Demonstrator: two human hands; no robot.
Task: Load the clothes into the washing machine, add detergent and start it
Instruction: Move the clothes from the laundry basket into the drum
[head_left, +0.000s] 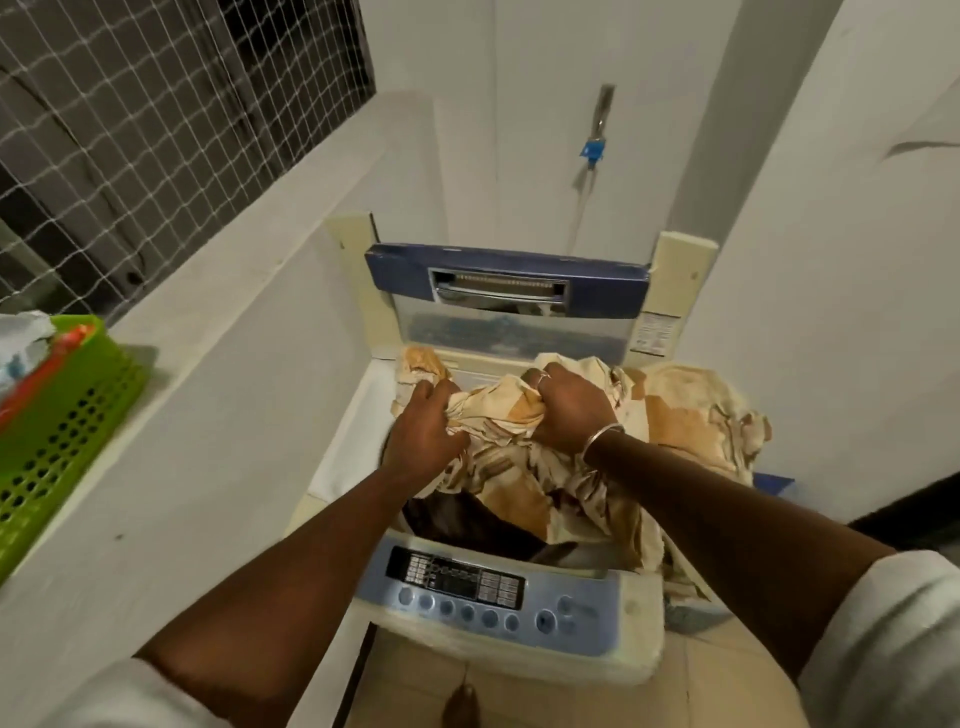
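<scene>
A top-loading washing machine (628, 613) stands in front of me with its blue-framed lid (506, 280) raised against the wall. A large cream and orange patterned cloth (691, 421) is bunched over the drum opening and spills over the machine's right side. My left hand (423, 434) grips a fold of this cloth at the opening's left. My right hand (571, 408), with a ring and a bangle, clutches another fold just beside it. Dark laundry (457, 525) shows inside the drum below the cloth. The control panel (467, 582) with buttons faces me at the front.
A green perforated basket (67, 415) holding a red item and a white bag sits on the white ledge at left. A netted window is at upper left. A tap with a blue fitting (594, 150) is on the wall behind the machine. My foot (460, 706) is on the tiled floor.
</scene>
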